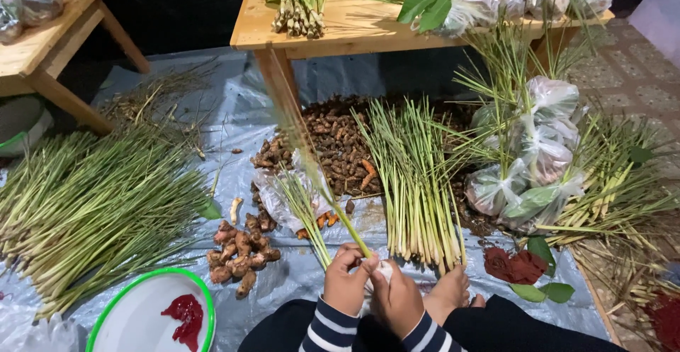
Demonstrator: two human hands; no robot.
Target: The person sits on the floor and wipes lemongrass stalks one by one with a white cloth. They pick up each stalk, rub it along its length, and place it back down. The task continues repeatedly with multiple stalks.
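Head view: left hand (pixel 347 281) and right hand (pixel 397 299) touch at bottom centre, both closed. The left hand's fingers pinch the base of a thin green lemongrass stalk (pixel 333 200), whose long axis runs up and away to the left, tip blurred. The right hand wraps a small white plastic bag (pixel 384 270) just beside the stalk base; the left is nearer the stalk. Cut lemongrass bundle (pixel 418 182) lies just right on the grey tarp (pixel 234 118); brown ginger roots (pixel 241 249) lie to the left.

Glossy plastic sheet (pixel 297 274), matt wooden table (pixel 340 30), fibrous green stalks (pixel 418 175).
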